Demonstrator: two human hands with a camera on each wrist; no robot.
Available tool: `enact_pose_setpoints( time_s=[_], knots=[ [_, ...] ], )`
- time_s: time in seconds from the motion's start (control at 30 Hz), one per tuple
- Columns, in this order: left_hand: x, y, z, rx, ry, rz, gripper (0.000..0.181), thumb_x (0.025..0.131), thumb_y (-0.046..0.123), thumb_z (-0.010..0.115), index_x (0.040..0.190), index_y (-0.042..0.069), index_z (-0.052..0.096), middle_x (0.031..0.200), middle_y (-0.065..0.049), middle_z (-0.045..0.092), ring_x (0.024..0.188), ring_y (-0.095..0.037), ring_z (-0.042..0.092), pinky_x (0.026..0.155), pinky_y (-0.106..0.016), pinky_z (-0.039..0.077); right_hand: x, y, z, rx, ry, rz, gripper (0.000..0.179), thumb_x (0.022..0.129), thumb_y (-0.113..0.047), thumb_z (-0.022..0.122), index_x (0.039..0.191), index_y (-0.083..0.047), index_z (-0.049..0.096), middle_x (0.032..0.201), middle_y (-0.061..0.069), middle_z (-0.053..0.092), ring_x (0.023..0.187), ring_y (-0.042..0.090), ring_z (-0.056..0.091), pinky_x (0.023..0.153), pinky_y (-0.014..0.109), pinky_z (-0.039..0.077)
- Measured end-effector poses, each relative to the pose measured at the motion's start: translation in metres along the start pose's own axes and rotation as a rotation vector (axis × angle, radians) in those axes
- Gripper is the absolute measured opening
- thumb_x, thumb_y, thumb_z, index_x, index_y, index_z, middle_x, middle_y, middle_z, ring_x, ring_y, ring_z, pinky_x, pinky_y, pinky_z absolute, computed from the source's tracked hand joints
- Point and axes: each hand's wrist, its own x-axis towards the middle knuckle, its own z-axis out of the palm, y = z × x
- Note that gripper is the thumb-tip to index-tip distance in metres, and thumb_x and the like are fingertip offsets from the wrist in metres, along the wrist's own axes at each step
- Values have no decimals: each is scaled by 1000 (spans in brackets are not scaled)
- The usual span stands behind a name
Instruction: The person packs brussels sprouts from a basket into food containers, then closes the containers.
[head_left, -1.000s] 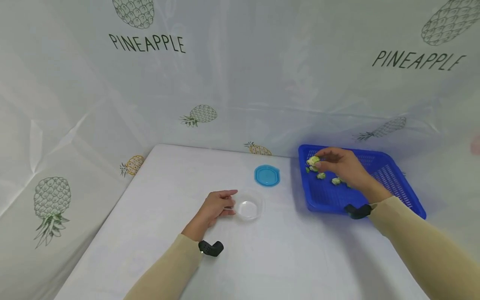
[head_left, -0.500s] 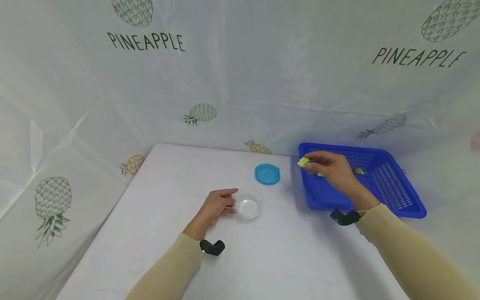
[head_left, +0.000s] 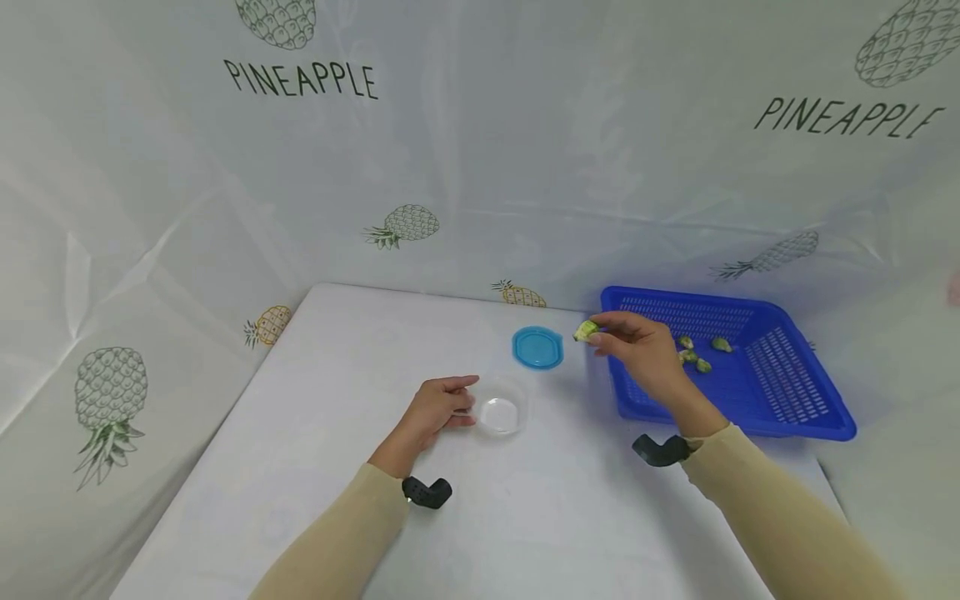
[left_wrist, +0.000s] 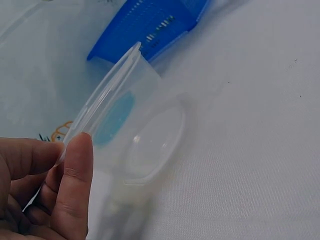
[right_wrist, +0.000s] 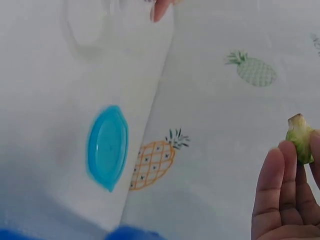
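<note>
My right hand (head_left: 641, 350) pinches a green Brussels sprout (head_left: 586, 331) between thumb and fingers, in the air left of the blue basket (head_left: 772, 392). In the right wrist view the pale cut stem end of that sprout (right_wrist: 300, 135) points up. My left hand (head_left: 441, 408) pinches the rim of a clear round plastic container (head_left: 501, 414) at its left side. The left wrist view shows the same container (left_wrist: 150, 77) with nothing inside. Several more sprouts (head_left: 702, 366) lie in the basket, partly hidden by my right hand.
A light blue lid (head_left: 537, 347) lies on the white-covered table (head_left: 315, 375), behind the container. The perforated basket stands at the table's back right. A white plastic sheet with pineapple prints (head_left: 411, 223) rises behind and at the sides.
The right hand has moved left with the Brussels sprout, from over the basket to beyond its left rim. More sprouts in the basket now show. The left hand stays at the container.
</note>
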Motion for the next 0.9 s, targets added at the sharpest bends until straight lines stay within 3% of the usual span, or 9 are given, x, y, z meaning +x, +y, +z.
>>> enact_pose_setpoints(
  time_s=[0.5,0.6,0.8,0.9],
  knots=[
    [0,-1,1,8,6,-15,45,99,0,67,143,8,66,106,-8,56,85,-19,65,77,-28,67,-7,10,40,86,17,-75,29,98,1,72,125,10,70,105,-10,75,87,7,74,77,25,65],
    [0,-1,1,2,8,-16,45,99,0,67,143,8,67,106,-8,55,86,-19,65,77,-27,66,-8,11,49,70,25,-46,28,97,-1,74,124,8,72,106,-3,76,84,7,73,77,25,65],
    [0,-1,1,4,3,-7,45,99,-1,66,144,7,66,106,-7,54,89,-21,65,76,-27,67,-11,15,66,22,29,8,27,97,-3,75,123,4,73,112,23,74,83,6,71,77,32,66],
    [0,-1,1,5,3,-7,45,100,-1,66,144,7,66,105,-7,54,89,-21,65,77,-28,67,-12,19,73,24,18,28,26,97,-5,75,122,3,74,111,25,73,86,7,69,78,27,64]
  ],
)
